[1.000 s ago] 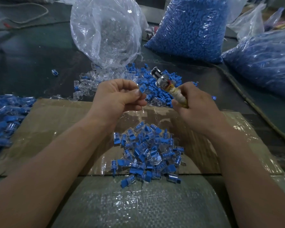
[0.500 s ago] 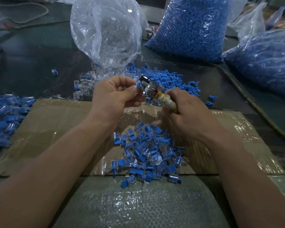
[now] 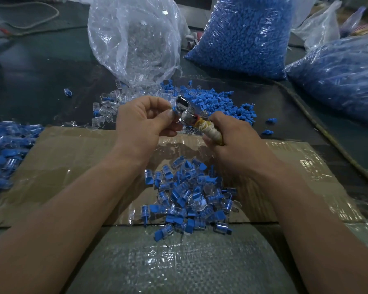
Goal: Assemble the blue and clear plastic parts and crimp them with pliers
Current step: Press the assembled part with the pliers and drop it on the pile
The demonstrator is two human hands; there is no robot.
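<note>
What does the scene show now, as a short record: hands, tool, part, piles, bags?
left hand: pinches a small blue part
right hand: grips the wrapped handle of the pliers
pliers head: at the part; cannot tell whether it is squeezing
finished pile: blue-and-clear pieces on the cardboard, below the hands
loose stock: blue parts and clear parts beyond the hands
bags: clear bag at the back, blue bag to its right

pliers [image 3: 189, 117] swung left, jaws reaching blue part [image 3: 174, 109]
</note>
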